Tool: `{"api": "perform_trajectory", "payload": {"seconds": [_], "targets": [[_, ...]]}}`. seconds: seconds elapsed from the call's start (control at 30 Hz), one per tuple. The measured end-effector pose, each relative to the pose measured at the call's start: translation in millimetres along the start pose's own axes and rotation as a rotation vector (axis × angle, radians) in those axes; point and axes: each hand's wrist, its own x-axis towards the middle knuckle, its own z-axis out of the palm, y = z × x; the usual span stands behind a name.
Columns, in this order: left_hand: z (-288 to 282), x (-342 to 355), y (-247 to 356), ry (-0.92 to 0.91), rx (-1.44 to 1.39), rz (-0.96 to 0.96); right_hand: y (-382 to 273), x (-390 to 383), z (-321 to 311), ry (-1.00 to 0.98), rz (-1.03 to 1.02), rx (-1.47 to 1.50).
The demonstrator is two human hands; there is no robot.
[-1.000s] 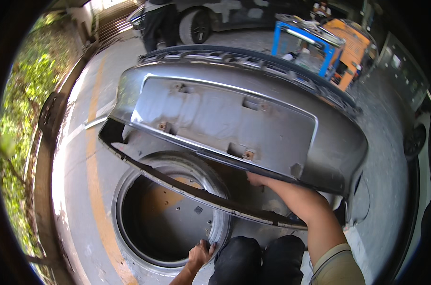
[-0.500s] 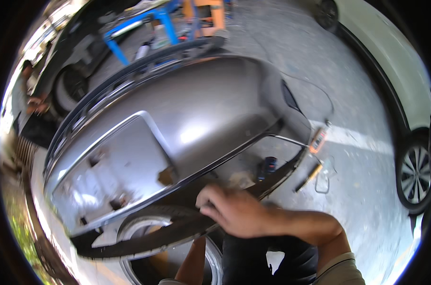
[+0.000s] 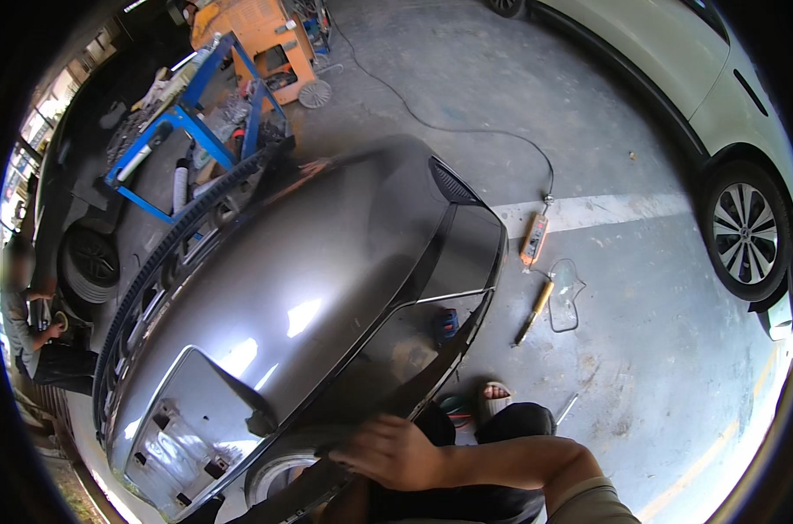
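Observation:
A grey car bumper [image 3: 344,236] lies slanted in front of me, its recessed plate area [image 3: 213,393] to the lower left. My right hand [image 3: 392,451] is at the bumper's near edge, fingers curled over the rim. Only a dim bit of my left forearm [image 3: 353,499] shows beneath that edge; the left hand itself is hidden. Under the near side a wheel [image 3: 278,467] is partly visible. Through the bumper's opening a small blue-and-black object [image 3: 449,323] can be seen.
Right of the bumper lie an orange power strip [image 3: 533,240] with its cable and a yellow-handled tool [image 3: 536,310] with a wire. A pale car [image 3: 702,79] stands at right. Behind are a blue stand [image 3: 200,131] and an orange cart [image 3: 248,39]. Another person [image 3: 29,323] works far left.
My view has swung, so the bumper appears lower and further left, steeper in angle. My right hand has moved down along the near edge, and its fingers now curl over it.

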Motion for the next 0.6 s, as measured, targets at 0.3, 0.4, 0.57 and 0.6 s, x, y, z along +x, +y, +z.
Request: {"api": "perform_trajectory", "payload": {"seconds": [0.3, 0.4, 0.57, 0.6], "targets": [[-69, -62, -161, -0.036, -0.156, 0.485, -105, 0, 49, 0.075, 0.733, 0.741], [-214, -213, -145, -0.657, 0.111, 0.856, -141, 2, 71, -0.077, 0.759, 0.789], [-327, -283, -139, -0.812, -0.617, 1.204, -200, 18, 111, -0.27, 0.699, 0.758], [-330, -284, -130, -0.686, -0.92, 1.098, -210, 23, 117, -0.287, 0.68, 0.77]]}}
